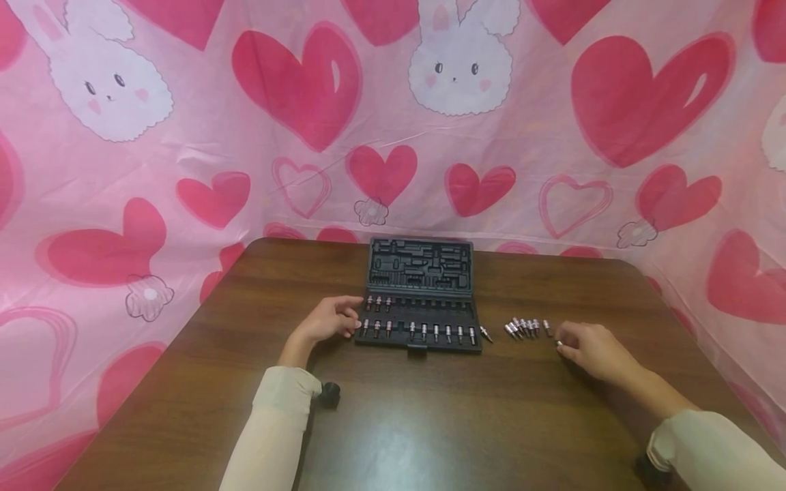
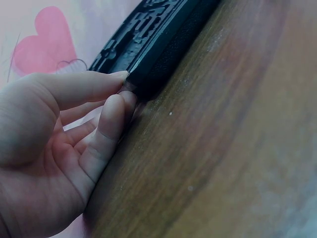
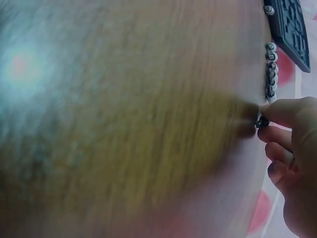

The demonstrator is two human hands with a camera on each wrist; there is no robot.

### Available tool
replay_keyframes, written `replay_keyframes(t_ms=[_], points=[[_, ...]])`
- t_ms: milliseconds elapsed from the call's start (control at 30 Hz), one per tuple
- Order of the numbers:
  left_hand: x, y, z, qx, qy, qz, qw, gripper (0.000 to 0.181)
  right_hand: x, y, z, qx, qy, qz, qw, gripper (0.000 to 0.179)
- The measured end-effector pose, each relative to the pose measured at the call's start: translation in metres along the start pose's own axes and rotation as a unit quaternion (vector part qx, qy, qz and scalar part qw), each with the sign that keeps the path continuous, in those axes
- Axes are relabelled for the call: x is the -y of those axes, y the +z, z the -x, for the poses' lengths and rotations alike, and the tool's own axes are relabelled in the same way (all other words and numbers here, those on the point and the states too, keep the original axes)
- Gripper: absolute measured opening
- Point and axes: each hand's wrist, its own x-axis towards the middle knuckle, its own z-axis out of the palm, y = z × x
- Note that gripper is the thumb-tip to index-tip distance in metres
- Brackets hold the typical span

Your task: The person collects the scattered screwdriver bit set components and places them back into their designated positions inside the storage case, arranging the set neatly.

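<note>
A black socket case [image 1: 418,346] lies unfolded on the table, with silver bit sockets [image 1: 436,333] standing in its two rows. My left hand [image 1: 325,320] is at the case's left side. In the left wrist view its index fingertip touches the corner of the case [image 2: 158,64], the thumb close below. My right hand [image 1: 592,351] is low over the table to the right, pinching a small bit socket [image 3: 262,122] between thumb and index finger. Just left of that hand lies a group of loose bit sockets [image 1: 523,328]; another single one [image 1: 486,333] lies against the case's right edge.
The brown wooden table [image 1: 393,423] carries everything. Pink cloth [image 1: 381,102] with hearts and rabbits hangs behind and at both sides. The case's lid [image 1: 421,266] leans back, open. A dark round wrist device [image 1: 330,395] sits at my left sleeve.
</note>
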Motion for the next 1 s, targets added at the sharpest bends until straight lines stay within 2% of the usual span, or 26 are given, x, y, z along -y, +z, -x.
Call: replay_keyframes(t_ms=[167, 533, 1000], points=[[0.0, 0.0, -0.001, 0.002, 0.005, -0.003, 1.0, 0.052, 0.002, -0.002, -0.002, -0.016, -0.006, -0.001, 0.9999, 0.023], [0.0, 0.0, -0.002, 0.0, 0.005, -0.005, 1.0, 0.052, 0.016, 0.001, -0.009, -0.086, -0.055, 0.0, 0.9948, 0.031], [0.001, 0.0, 0.0, 0.0, 0.003, -0.004, 1.0, 0.051, 0.041, 0.015, -0.029, -0.108, -0.074, -0.06, 0.9896, 0.029]])
